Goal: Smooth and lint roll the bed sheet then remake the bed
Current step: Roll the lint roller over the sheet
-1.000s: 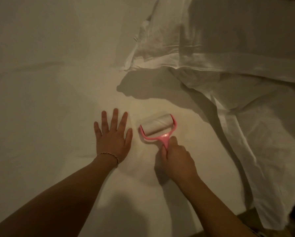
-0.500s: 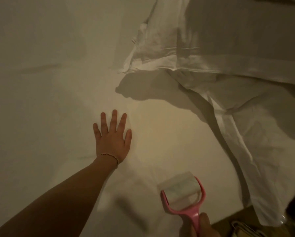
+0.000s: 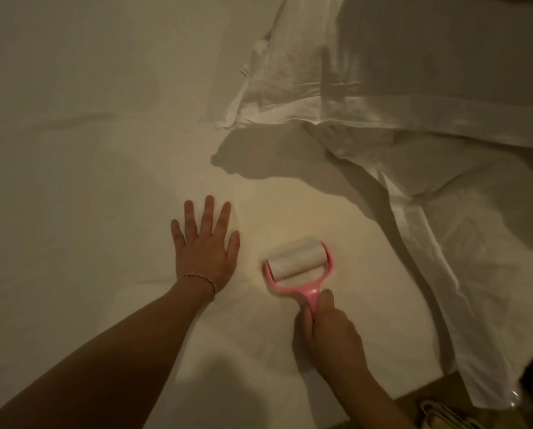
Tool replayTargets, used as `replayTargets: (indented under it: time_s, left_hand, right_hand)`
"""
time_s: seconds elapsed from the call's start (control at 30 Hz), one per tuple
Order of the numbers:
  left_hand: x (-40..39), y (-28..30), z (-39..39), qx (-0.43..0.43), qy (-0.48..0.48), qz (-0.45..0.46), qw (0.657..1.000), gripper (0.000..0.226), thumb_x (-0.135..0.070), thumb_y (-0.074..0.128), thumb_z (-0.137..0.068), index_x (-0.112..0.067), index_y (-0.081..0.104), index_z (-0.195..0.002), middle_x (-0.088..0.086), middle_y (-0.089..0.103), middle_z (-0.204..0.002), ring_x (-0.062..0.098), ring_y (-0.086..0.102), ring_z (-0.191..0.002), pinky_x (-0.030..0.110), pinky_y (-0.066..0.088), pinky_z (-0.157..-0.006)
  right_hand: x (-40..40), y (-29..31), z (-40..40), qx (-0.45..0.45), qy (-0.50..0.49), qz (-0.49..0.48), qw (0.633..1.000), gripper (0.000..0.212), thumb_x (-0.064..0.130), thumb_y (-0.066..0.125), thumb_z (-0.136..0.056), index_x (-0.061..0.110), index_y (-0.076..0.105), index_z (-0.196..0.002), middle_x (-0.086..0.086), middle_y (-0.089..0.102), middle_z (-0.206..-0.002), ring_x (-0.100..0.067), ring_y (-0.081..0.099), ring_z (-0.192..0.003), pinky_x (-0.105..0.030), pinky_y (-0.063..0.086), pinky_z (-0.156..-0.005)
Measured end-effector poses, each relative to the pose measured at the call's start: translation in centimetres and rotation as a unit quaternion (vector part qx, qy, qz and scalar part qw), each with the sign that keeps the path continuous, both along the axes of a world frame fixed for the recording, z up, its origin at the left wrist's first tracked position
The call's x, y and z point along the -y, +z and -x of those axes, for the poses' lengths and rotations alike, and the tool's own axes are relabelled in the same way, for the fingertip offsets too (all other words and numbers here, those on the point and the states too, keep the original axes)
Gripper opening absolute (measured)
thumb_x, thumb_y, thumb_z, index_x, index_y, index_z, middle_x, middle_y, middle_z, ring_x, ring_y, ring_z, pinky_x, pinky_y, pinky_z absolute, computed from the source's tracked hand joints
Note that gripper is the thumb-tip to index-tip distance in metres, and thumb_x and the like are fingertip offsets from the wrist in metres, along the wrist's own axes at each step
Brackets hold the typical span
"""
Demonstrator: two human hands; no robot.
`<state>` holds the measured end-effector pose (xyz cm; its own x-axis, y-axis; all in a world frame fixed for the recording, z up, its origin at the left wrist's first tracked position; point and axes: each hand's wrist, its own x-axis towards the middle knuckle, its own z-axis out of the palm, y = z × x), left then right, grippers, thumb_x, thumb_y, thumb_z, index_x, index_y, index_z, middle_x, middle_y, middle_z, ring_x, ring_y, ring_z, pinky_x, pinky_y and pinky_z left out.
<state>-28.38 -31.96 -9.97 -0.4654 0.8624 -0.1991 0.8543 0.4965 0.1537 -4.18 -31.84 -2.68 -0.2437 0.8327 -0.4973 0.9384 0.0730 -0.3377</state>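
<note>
A white bed sheet [image 3: 89,187] covers the mattress and fills most of the head view. My left hand [image 3: 205,246] lies flat on it, palm down, fingers spread, a thin bracelet at the wrist. Just to its right my right hand [image 3: 330,335] grips the pink handle of a lint roller [image 3: 296,261]. The roller's white drum rests on the sheet, pointing away from me.
A rumpled white duvet [image 3: 444,72] is pushed back over the upper right of the bed, and one fold trails down the right side to the mattress edge. Below that edge a strip of brown floor [image 3: 438,397] shows, with some pale objects on it.
My right hand pulled the lint roller back toward me to the near edge, then pushed it forward again beside my left hand. The left hand stayed flat in place.
</note>
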Motion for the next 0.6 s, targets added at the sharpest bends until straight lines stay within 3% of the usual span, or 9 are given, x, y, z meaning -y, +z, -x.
replayTargets:
  time_s: [0.13,0.23,0.37,0.47,0.6]
  left_hand:
    - [-0.1,0.1,0.2,-0.004,-0.004,0.011,1.000,0.064,-0.057,0.009,-0.099,-0.039,-0.007,-0.158,-0.005,-0.011,-0.168,0.030,-0.019,-0.152,0.057,-0.003,-0.122]
    - [0.0,0.2,0.4,0.001,-0.009,0.011,1.000,0.064,-0.058,0.009,-0.099,-0.039,-0.007,-0.158,-0.005,-0.012,-0.168,0.030,-0.020,-0.152,0.057,-0.004,-0.122]
    - [0.1,0.7,0.4,0.010,-0.014,0.020,1.000,0.064,-0.057,0.004,-0.098,-0.039,-0.008,-0.158,-0.007,-0.015,-0.167,0.029,-0.024,-0.151,0.056,-0.006,-0.122]
    - [0.1,1.0,0.5,0.020,-0.019,0.025,0.999,0.062,-0.056,0.006,-0.100,-0.039,-0.010,-0.158,-0.007,-0.017,-0.167,0.028,-0.026,-0.150,0.055,-0.009,-0.122]
    - [0.2,1.3,1.1,0.032,-0.034,0.026,0.999,0.062,-0.055,0.012,-0.102,-0.040,-0.010,-0.158,-0.007,-0.018,-0.167,0.028,-0.026,-0.150,0.053,-0.010,-0.122]
  right_hand:
    - [-3.2,-0.3,3.0,-0.043,0.020,-0.042,0.998,0.026,0.036,0.033,-0.102,0.014,0.036,-0.115,-0.002,0.057,-0.083,-0.029,0.061,-0.077,-0.036,0.048,-0.067]
    - [-3.8,0.0,3.1,-0.096,0.022,-0.077,0.992,0.019,0.037,0.037,-0.102,0.019,0.037,-0.097,0.005,0.049,-0.070,-0.025,0.057,-0.065,-0.039,0.051,-0.064]
    - [-3.6,0.8,0.7,-0.139,-0.031,-0.135,0.981,0.018,0.033,0.045,-0.099,0.018,0.042,-0.089,-0.001,0.055,-0.066,-0.029,0.057,-0.059,-0.039,0.047,-0.056]
    - [-3.4,1.4,-1.5,-0.145,-0.058,-0.147,0.977,0.019,0.032,0.046,-0.099,0.020,0.044,-0.084,0.002,0.055,-0.061,-0.018,0.055,-0.051,-0.031,0.041,-0.048]
    - [-2.5,1.5,-3.5,-0.120,-0.075,-0.117,0.983,0.022,0.043,0.046,-0.093,0.024,0.043,-0.081,0.002,0.060,-0.063,-0.023,0.058,-0.056,-0.037,0.044,-0.051]
